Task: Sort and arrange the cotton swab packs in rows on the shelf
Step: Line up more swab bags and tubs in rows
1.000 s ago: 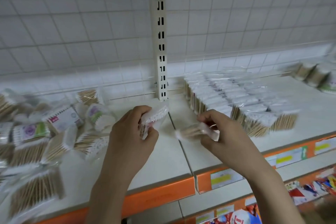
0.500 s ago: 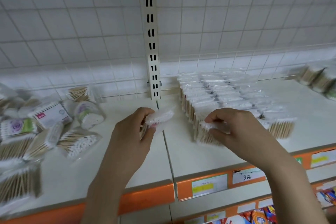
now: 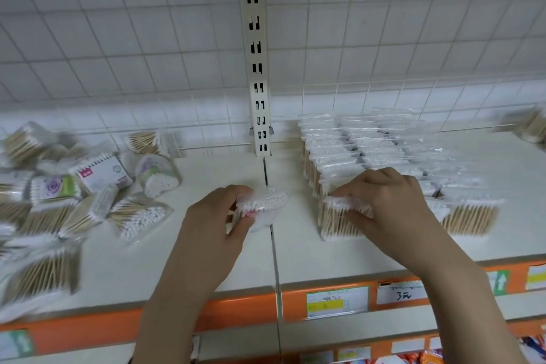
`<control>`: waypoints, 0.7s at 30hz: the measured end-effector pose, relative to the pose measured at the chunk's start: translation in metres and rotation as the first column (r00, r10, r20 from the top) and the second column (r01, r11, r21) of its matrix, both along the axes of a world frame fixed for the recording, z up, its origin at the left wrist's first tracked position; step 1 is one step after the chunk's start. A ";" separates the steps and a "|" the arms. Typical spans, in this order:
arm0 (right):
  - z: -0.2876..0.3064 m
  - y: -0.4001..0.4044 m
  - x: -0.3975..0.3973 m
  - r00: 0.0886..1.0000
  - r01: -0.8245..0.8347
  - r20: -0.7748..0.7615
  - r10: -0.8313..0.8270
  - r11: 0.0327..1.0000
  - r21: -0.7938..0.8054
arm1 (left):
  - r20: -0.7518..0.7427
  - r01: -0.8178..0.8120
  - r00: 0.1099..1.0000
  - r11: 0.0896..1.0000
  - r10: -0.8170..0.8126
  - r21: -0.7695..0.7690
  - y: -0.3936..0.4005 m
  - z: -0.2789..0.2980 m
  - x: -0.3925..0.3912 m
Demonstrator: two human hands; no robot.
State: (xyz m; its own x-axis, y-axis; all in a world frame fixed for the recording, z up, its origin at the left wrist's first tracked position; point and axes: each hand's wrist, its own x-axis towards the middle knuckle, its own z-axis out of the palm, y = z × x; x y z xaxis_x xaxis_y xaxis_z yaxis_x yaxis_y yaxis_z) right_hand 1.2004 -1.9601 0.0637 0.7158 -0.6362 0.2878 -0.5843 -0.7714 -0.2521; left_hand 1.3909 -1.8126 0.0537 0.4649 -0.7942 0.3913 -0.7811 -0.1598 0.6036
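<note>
Two hands: left hand grips one pack; right hand pinches front-row pack.

The cotton swab packs are wrapped in clear, glossy plastic film, through which pale wooden sticks and white cotton tips are seen. The shelf is finished in smooth, matt off-white, edged by an orange strip bearing paper labels. A slotted, painted metal upright is seen against a white wire grid.
</note>
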 end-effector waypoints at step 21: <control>0.011 -0.008 -0.058 0.983 0.095 0.156 -0.098 0.995 0.029 | -0.178 0.278 0.950 0.954 -0.256 0.112 -0.032 0.006 -0.055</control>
